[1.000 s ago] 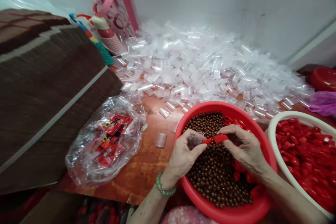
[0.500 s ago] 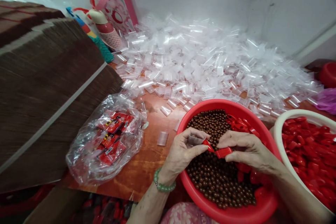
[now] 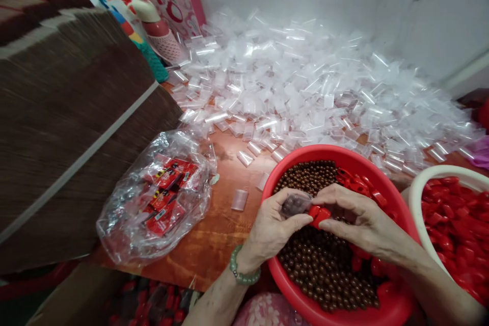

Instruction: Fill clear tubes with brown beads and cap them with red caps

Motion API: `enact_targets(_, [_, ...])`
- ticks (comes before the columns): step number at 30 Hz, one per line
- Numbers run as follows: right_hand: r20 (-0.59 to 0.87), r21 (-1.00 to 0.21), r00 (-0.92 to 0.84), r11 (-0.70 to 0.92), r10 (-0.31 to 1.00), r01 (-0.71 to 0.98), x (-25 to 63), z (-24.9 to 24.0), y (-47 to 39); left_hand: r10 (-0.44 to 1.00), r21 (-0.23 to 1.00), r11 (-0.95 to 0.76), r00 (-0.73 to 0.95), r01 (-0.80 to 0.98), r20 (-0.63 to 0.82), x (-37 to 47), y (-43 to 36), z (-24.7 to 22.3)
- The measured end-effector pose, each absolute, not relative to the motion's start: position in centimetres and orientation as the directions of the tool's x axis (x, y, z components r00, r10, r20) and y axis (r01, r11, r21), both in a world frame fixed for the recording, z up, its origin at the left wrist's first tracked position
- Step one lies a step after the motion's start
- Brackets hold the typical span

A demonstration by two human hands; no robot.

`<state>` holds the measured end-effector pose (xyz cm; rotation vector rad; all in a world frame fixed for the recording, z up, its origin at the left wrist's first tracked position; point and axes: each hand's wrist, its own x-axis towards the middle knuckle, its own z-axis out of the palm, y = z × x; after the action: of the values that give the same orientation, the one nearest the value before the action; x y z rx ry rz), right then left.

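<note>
Above a red basin [image 3: 272, 178] of brown balls [image 3: 324, 270] and red plastic pieces, my two hands meet. My left hand [image 3: 273, 221], with a green bead bracelet on its wrist, is closed on a clear plastic sleeve [image 3: 296, 205] that looks dark inside, and its thumb touches a red piece. My right hand [image 3: 353, 219] pinches a red plastic piece [image 3: 320, 215] between thumb and fingers, against the open side of the sleeve. The exact fit between sleeve and red piece is hidden by the fingers.
Many clear sleeves [image 3: 290, 86] are heaped behind the basin. A white basin [image 3: 416, 198] of red pieces stands at right. At left are a plastic bag [image 3: 126, 234] with red packets and a strapped brown stack [image 3: 76, 112]. A bottle [image 3: 162, 35] stands behind.
My hands have drawn closer together, and the red piece in my right hand now meets the one by my left thumb. The sleeve now looks dark inside. The view has shifted slightly.
</note>
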<state>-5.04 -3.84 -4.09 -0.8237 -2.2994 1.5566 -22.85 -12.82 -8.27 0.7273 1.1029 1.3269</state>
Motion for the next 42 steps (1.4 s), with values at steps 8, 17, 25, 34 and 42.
enact_targets(8, [-0.145, -0.884, -0.801, 0.288, 0.581, 0.368, -5.4, -3.3, -4.1, 0.975, 0.9, 0.189, -0.034, -0.393, -0.219, -22.9, -12.6, -8.4])
enact_targets(17, [-0.162, -0.88, -0.736, 0.241, 0.657, 0.409, -5.0, -4.7, -4.6, 0.972, 0.941, 0.186, -0.084, -0.284, -0.218, -22.6, -12.7, -8.6])
enact_targets(25, [-0.203, -0.88, -0.76, 0.226, 0.617, 0.418, -5.2, -3.8, -4.3, 0.974, 0.928, 0.212, -0.015, -0.307, -0.228, -22.8, -12.5, -8.1])
enact_targets(34, [-0.133, -0.877, -0.807, 0.311, 0.575, 0.367, -5.2, -3.5, -4.1, 0.96, 0.866, 0.279, 0.098, -0.415, -0.263, -23.1, -12.4, -8.0])
enact_targets(42, [-0.033, -0.861, -0.831, 0.407, 0.556, 0.306, -5.3, -3.3, -4.4, 0.962, 0.871, 0.273, 0.113, -0.408, -0.248, -23.2, -12.4, -8.1])
